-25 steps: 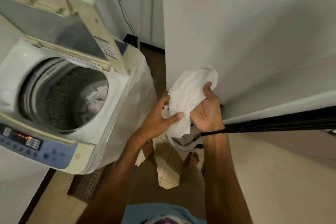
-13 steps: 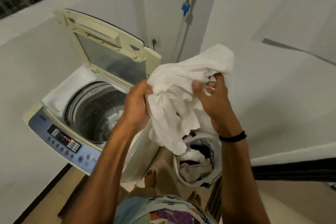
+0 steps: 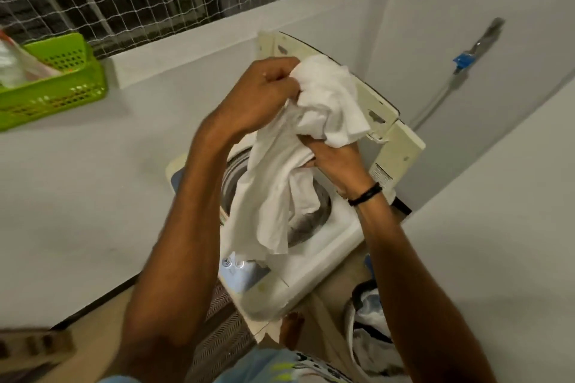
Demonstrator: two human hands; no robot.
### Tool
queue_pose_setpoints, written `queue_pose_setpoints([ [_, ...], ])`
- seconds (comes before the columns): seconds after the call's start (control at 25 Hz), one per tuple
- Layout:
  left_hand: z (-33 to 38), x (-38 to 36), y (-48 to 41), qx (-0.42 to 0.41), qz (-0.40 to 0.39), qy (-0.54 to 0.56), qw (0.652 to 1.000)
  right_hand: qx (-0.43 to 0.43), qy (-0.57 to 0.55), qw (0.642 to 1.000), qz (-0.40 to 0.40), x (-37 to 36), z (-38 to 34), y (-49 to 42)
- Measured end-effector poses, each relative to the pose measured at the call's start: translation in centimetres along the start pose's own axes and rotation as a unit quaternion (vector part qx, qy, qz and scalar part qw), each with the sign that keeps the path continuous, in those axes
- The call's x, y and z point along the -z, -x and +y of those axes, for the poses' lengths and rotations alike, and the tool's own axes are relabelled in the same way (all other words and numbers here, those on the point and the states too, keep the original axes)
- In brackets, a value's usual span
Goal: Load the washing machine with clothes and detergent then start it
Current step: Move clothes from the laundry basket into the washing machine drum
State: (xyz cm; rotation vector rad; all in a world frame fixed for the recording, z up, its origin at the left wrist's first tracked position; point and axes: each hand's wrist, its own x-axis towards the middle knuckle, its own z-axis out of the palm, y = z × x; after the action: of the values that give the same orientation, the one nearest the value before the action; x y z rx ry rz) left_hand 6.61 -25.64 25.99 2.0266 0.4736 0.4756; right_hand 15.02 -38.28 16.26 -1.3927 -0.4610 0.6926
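A white garment (image 3: 273,183) hangs bunched over the open drum of the top-loading washing machine (image 3: 323,246). My left hand (image 3: 261,93) grips its upper part, level with the raised lid (image 3: 395,134). My right hand (image 3: 336,158) holds a fold lower down, just above the drum opening. The garment's loose end drapes down over the machine's blue control panel (image 3: 239,270). Most of the drum's inside is hidden by the cloth.
A white laundry basket (image 3: 367,336) with more clothes stands on the floor at the lower right. A green plastic basket (image 3: 53,87) sits on a ledge at the left. A netted window runs along the top, and a hose with a blue tap (image 3: 463,59) hangs on the right wall.
Both hands have carried the white garment from above the laundry basket leftward and up over the washing machine's drum. My view has swung left and upward.
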Motion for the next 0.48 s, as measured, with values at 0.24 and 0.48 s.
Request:
queue_pose_setpoints([
  [0.24,-13.1,0.4,0.5,0.103,0.043,-0.028,0.993,-0.031,0.151,0.988,0.008,-3.0,9.6,-5.4],
  [0.48,-21.9,-4.4,0.9,0.25,0.058,-0.106,0.961,-0.17,0.293,0.94,-0.02,-1.6,16.8,-6.7],
])
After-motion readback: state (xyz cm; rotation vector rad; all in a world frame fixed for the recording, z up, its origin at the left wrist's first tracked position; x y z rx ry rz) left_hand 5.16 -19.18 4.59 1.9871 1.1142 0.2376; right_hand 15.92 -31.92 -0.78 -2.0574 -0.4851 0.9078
